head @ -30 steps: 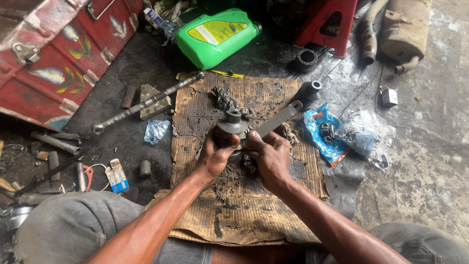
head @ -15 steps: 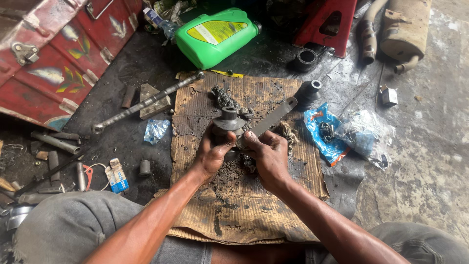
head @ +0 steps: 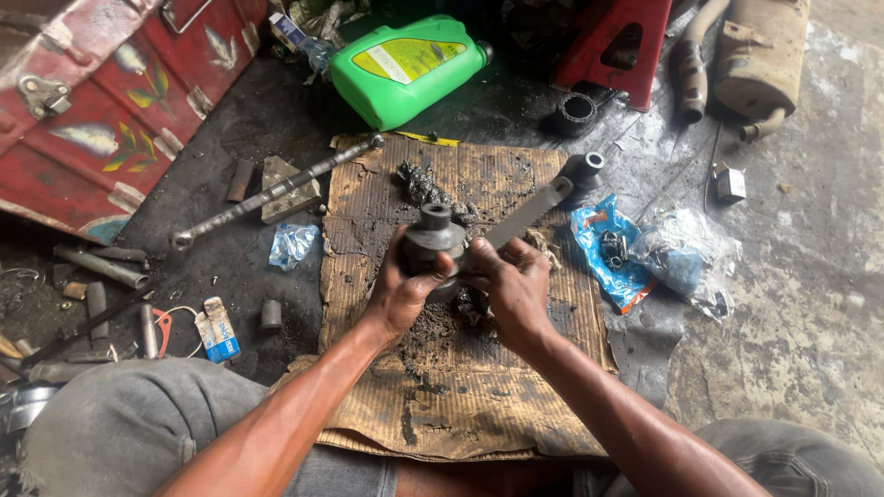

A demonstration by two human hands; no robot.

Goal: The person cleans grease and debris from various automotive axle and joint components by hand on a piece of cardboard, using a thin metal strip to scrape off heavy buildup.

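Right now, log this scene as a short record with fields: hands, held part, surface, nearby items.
left hand: grips the dark round metal part from its left side
right hand: holds the same part from the right, near its flat grey arm
surface: greasy corrugated cardboard sheet on the concrete floor
behind: green plastic jug lying on its side
left of cardboard: long steel bar, red painted metal box
right of cardboard: blue plastic bags with small parts

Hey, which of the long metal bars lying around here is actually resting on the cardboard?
The flat grey bar running up and right from the right hand; it lies over the cardboard. The long round rod lies mostly on the dark floor left of it.
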